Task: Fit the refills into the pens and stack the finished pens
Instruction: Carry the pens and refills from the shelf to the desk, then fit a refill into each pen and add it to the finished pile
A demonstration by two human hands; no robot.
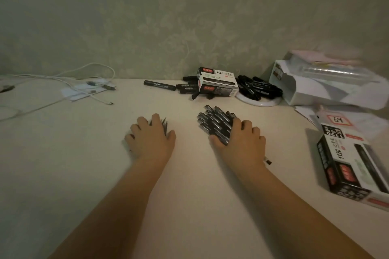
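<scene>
The right hand (242, 137) grips a bundle of black pens (214, 121), fingers curled over them; the left hand (150, 136) covers thin refills (164, 124) (mostly hidden), its hold unclear.

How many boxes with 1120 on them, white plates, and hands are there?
Boxes marked 1120: 2, the back box and the near box
White plate: 1
Hands: 2, left hand and right hand
Total: 5
</scene>
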